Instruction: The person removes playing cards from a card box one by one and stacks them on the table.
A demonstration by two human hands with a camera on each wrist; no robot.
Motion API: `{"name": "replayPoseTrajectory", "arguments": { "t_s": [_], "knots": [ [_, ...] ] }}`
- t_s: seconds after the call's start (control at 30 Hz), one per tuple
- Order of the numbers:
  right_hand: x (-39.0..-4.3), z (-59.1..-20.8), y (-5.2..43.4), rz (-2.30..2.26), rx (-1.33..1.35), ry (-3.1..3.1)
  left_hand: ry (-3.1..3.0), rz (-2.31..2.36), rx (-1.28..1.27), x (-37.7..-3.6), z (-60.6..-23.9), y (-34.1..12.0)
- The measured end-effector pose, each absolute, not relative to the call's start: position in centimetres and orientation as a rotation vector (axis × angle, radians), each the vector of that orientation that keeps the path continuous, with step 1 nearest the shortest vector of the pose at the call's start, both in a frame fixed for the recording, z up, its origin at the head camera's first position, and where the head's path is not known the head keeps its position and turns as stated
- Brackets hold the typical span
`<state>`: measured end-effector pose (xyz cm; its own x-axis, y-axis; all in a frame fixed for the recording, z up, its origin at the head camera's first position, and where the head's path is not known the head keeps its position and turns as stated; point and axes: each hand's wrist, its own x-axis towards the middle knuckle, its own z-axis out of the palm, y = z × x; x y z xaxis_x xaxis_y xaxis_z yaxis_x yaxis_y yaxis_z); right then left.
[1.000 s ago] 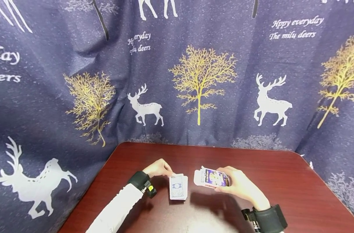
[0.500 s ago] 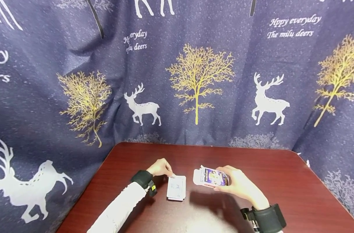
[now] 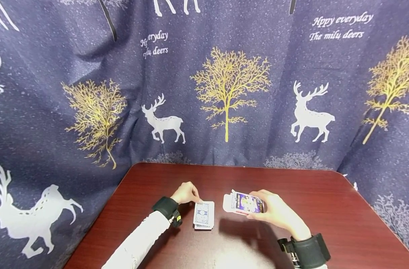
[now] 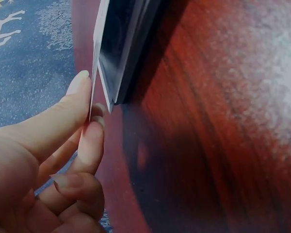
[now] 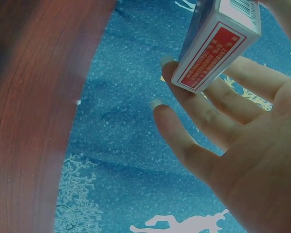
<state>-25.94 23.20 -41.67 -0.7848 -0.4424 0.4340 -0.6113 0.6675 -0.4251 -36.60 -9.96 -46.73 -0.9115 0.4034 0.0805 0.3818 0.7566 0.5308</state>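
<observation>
At the middle of the table, my left hand (image 3: 185,193) pinches a playing card (image 3: 202,212) by its far left corner, blue-patterned back showing. The left wrist view has this thin card (image 4: 93,73) between thumb and fingers, angled away from the dark deck (image 4: 131,53) beside it. In the head view the deck's near edge (image 3: 203,227) peeks out under the card. To the right, my right hand (image 3: 278,212) grips an opened card box (image 3: 247,203), its white flap pointing left toward the cards. A red printed panel (image 5: 211,56) of the box shows in the right wrist view.
A reddish-brown wooden table (image 3: 325,216) lies beneath both hands, with a bright glare near its front. Behind it hangs a dark blue curtain (image 3: 268,123) printed with deer and trees. Black wrist bands (image 3: 313,251) sit on both wrists.
The top card has shifted against the cards under it, and its pattern, blurred half a second ago, is clear now. Both hands keep nearly the same places; the head view has moved slightly.
</observation>
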Motion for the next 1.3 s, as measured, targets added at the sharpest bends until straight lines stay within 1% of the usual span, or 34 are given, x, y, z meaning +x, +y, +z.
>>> {"name": "replayPoseTrajectory", "arguments": {
  "t_s": [0.27,0.5,0.6,0.7,0.83,1.0,1.07,1.2,1.3],
  "knots": [
    [-26.2,-41.8,22.9,0.824,0.858,-2.589,2.902,0.927,0.634,-36.4,-47.2,-10.4],
    [-26.1,-42.2,22.5,0.859,0.865,-2.597,2.874,1.045,0.518,-35.8,-46.9,-10.3],
    [-25.9,-42.2,22.4,0.842,0.872,-2.603,2.725,1.23,0.526,-34.9,-45.8,-9.3],
    [-25.7,-42.1,22.2,0.813,0.885,-2.6,2.521,1.381,0.62,-33.3,-44.1,-7.8],
    [-25.6,-42.0,21.9,0.799,0.899,-2.582,2.488,1.39,0.723,-30.9,-42.4,-6.1],
    [-25.6,-42.1,21.6,0.821,0.902,-2.584,2.706,1.406,0.59,-28.4,-41.6,-5.4],
    [-25.6,-42.2,21.6,0.828,0.909,-2.59,2.734,1.425,0.57,-28.0,-41.4,-5.4],
    [-25.8,-42.2,21.5,0.822,0.929,-2.591,2.681,1.422,0.63,-27.8,-41.4,-5.1],
    [-25.8,-42.2,21.3,0.809,0.949,-2.575,2.667,1.412,0.62,-27.7,-41.8,-4.8]
  ]
}}
